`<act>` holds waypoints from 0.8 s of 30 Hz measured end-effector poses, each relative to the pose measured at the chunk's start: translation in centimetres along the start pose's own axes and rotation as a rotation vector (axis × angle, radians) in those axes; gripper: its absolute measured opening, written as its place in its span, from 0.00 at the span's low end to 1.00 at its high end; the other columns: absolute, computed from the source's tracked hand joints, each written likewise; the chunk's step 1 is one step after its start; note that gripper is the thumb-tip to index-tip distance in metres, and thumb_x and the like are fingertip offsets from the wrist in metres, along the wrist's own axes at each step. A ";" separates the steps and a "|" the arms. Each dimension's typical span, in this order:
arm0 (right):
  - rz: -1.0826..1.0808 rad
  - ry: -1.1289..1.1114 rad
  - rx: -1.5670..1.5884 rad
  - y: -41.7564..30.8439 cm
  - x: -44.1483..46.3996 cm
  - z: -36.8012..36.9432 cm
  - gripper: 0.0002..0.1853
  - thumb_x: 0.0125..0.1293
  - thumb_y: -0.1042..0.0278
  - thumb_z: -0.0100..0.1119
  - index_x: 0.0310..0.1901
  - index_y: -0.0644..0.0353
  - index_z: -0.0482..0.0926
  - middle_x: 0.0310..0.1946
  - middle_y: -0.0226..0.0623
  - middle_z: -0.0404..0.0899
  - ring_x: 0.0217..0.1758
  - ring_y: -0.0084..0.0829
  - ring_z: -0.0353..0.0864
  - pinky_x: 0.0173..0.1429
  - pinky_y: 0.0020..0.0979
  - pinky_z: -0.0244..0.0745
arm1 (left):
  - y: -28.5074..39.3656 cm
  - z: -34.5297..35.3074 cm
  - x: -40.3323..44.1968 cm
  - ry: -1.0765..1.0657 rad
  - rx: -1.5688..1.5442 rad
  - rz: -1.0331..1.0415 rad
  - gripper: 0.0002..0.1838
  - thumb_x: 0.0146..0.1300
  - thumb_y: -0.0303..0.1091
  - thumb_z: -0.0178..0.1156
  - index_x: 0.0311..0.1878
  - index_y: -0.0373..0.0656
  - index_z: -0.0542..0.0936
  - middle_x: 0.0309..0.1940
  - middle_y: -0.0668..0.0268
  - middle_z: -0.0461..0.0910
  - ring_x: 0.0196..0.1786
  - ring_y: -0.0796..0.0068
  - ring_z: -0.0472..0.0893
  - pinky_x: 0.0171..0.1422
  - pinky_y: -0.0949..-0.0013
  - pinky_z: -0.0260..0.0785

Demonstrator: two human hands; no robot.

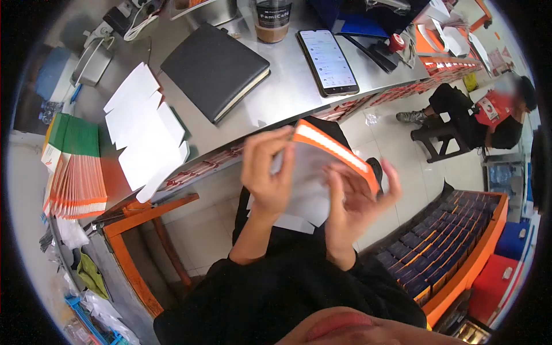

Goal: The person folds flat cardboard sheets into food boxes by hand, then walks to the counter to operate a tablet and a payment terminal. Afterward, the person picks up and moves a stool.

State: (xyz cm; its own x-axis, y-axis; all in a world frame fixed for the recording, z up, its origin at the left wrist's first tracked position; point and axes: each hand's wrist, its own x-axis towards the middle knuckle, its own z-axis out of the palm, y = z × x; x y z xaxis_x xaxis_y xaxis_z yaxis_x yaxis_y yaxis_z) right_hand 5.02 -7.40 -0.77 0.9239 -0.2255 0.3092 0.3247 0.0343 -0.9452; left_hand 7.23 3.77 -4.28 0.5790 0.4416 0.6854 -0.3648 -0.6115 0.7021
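A partly folded cardboard carton [313, 184], greyish white with an orange edge and a white strip along it, is above my lap between both hands. My left hand [267, 172] pinches its left end between thumb and fingers. At the right end, my right hand [356, 207] has its thumb on the near side and its fingers around the orange edge, somewhat blurred. A white flap shows below, over my dark clothing. Flat white carton blanks [150, 144] lie on the metal table [247, 123] to the left.
A green-and-orange stack of flat cartons [77, 169] stands at the left. On the table are a black notebook [213, 69], a phone [328, 62] and a drink cup [272, 23]. An orange-edged crate of dark boxes [437, 236] sits lower right. Another person [500, 112] sits farther off.
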 end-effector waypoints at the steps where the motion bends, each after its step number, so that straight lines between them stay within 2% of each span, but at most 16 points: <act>1: -0.089 0.026 -0.074 0.4 -0.6 -1.5 0.39 0.59 0.88 0.57 0.66 0.55 0.48 0.49 0.44 0.68 0.43 0.28 0.75 0.47 0.27 0.72 | -0.5 -0.2 0.0 0.090 -0.037 -0.062 0.06 0.55 0.15 0.64 0.36 0.34 0.80 0.41 0.57 0.82 0.41 0.69 0.81 0.42 0.71 0.74; 2: -0.175 0.051 -0.146 0.7 -0.6 -2.6 0.41 0.56 0.89 0.59 0.67 0.56 0.47 0.49 0.44 0.66 0.41 0.28 0.73 0.43 0.25 0.72 | -0.8 -0.5 0.1 0.179 -0.071 -0.123 0.06 0.56 0.15 0.63 0.36 0.34 0.79 0.41 0.58 0.81 0.41 0.71 0.80 0.42 0.73 0.74; 3: -0.300 0.077 -0.244 0.6 0.0 -3.0 0.43 0.56 0.81 0.63 0.69 0.59 0.48 0.45 0.37 0.69 0.39 0.24 0.69 0.52 0.26 0.69 | -0.8 -0.9 0.0 0.201 -0.085 -0.171 0.06 0.56 0.15 0.63 0.37 0.34 0.79 0.42 0.57 0.80 0.40 0.71 0.79 0.42 0.73 0.73; 4: -0.308 -0.026 -0.421 -0.1 1.1 -4.0 0.41 0.57 0.74 0.64 0.70 0.64 0.52 0.44 0.36 0.68 0.39 0.24 0.65 0.51 0.25 0.65 | -0.7 -1.3 -0.3 0.221 -0.099 -0.221 0.07 0.56 0.15 0.63 0.38 0.33 0.79 0.43 0.57 0.79 0.40 0.72 0.79 0.42 0.74 0.73; 6: -0.091 -0.368 -0.332 -0.8 2.5 -4.7 0.38 0.60 0.70 0.58 0.71 0.68 0.56 0.43 0.35 0.68 0.40 0.25 0.66 0.49 0.25 0.62 | -0.5 -1.6 -0.6 0.202 -0.099 -0.225 0.08 0.57 0.15 0.62 0.41 0.33 0.79 0.45 0.56 0.78 0.41 0.72 0.78 0.42 0.74 0.72; 7: -0.041 -0.365 -0.139 -0.1 2.1 -4.1 0.32 0.64 0.70 0.54 0.70 0.70 0.61 0.43 0.36 0.70 0.42 0.27 0.67 0.48 0.27 0.63 | -0.5 -1.3 -0.7 0.159 -0.086 -0.179 0.09 0.58 0.15 0.62 0.42 0.32 0.79 0.46 0.56 0.77 0.41 0.72 0.78 0.42 0.75 0.72; 8: -0.314 -0.471 -0.480 0.2 2.8 -4.7 0.26 0.68 0.73 0.50 0.67 0.71 0.66 0.42 0.38 0.72 0.44 0.29 0.68 0.50 0.27 0.63 | -0.4 -0.8 -0.7 0.113 -0.076 -0.131 0.09 0.58 0.15 0.61 0.43 0.32 0.78 0.47 0.55 0.76 0.42 0.72 0.78 0.42 0.75 0.72; 9: -0.297 -0.421 -0.499 0.0 2.6 -4.5 0.27 0.64 0.78 0.50 0.67 0.70 0.67 0.44 0.38 0.70 0.45 0.31 0.68 0.51 0.28 0.64 | 0.2 0.4 -0.6 0.136 -0.197 -0.185 0.16 0.58 0.20 0.64 0.50 0.32 0.77 0.45 0.58 0.76 0.42 0.74 0.76 0.41 0.75 0.70; 10: -0.279 -0.371 -0.521 -0.2 2.4 -4.3 0.29 0.60 0.83 0.51 0.66 0.69 0.69 0.45 0.39 0.68 0.46 0.34 0.69 0.52 0.29 0.65 | 1.0 0.1 -0.1 0.107 -0.100 -0.125 0.18 0.58 0.22 0.65 0.52 0.33 0.76 0.44 0.59 0.76 0.43 0.74 0.76 0.41 0.75 0.69; 12: -0.336 -0.374 -0.566 -0.5 2.5 -3.8 0.30 0.60 0.85 0.51 0.68 0.67 0.68 0.46 0.39 0.66 0.47 0.35 0.68 0.54 0.29 0.65 | 3.2 -0.5 0.2 0.049 0.089 -0.012 0.24 0.57 0.26 0.68 0.57 0.33 0.74 0.41 0.61 0.76 0.44 0.75 0.75 0.41 0.75 0.68; 13: -0.364 -0.373 -0.592 -0.6 2.6 -3.7 0.31 0.60 0.85 0.52 0.68 0.66 0.68 0.46 0.39 0.65 0.47 0.35 0.68 0.55 0.29 0.65 | 3.7 -1.4 0.1 -0.119 -0.143 -0.088 0.35 0.54 0.33 0.72 0.63 0.33 0.70 0.38 0.63 0.77 0.42 0.75 0.75 0.40 0.75 0.67; 14: -0.349 -0.450 -0.654 -0.4 2.3 -4.0 0.34 0.58 0.89 0.51 0.69 0.64 0.68 0.47 0.39 0.62 0.48 0.35 0.67 0.57 0.29 0.66 | 5.5 -1.4 0.2 -0.153 -0.406 -0.248 0.30 0.54 0.29 0.72 0.61 0.34 0.74 0.38 0.62 0.79 0.38 0.75 0.78 0.39 0.74 0.68; 16: -0.322 -0.416 -0.485 -0.1 2.1 -3.7 0.33 0.57 0.90 0.51 0.68 0.64 0.70 0.46 0.39 0.63 0.48 0.33 0.67 0.55 0.28 0.67 | 6.7 -1.2 0.2 -0.185 -0.437 -0.398 0.22 0.51 0.21 0.71 0.53 0.35 0.81 0.35 0.63 0.82 0.34 0.75 0.80 0.39 0.73 0.70; 20: -0.285 -0.299 -0.431 -0.6 1.9 -4.6 0.32 0.54 0.90 0.58 0.63 0.64 0.75 0.41 0.37 0.65 0.43 0.30 0.70 0.52 0.28 0.69 | 5.7 -1.1 0.3 -0.222 -0.239 -0.237 0.16 0.48 0.15 0.70 0.42 0.36 0.85 0.32 0.62 0.85 0.34 0.73 0.81 0.39 0.73 0.72; 21: -0.389 -0.253 -0.505 -0.5 2.0 -5.0 0.31 0.51 0.90 0.61 0.61 0.67 0.76 0.38 0.37 0.73 0.40 0.28 0.73 0.50 0.28 0.70 | 5.6 -0.8 0.1 -0.211 -0.190 -0.158 0.16 0.47 0.14 0.70 0.42 0.36 0.85 0.32 0.62 0.85 0.34 0.72 0.81 0.39 0.73 0.73; 24: -0.399 -0.080 -0.433 -0.4 1.6 -4.3 0.30 0.49 0.89 0.62 0.59 0.71 0.76 0.35 0.38 0.80 0.39 0.28 0.77 0.49 0.28 0.71 | 5.8 0.2 -0.9 -0.174 -0.204 -0.068 0.16 0.47 0.13 0.70 0.41 0.35 0.85 0.35 0.60 0.86 0.35 0.67 0.84 0.40 0.73 0.75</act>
State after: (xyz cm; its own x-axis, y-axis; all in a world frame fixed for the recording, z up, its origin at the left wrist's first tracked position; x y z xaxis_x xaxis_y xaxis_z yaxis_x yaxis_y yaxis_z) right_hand 5.48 -11.94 -0.34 0.7652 -0.0648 0.6406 0.5534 -0.4422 -0.7058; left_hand 4.71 -0.30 -0.80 0.7172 0.3469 0.6043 -0.4500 -0.4316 0.7818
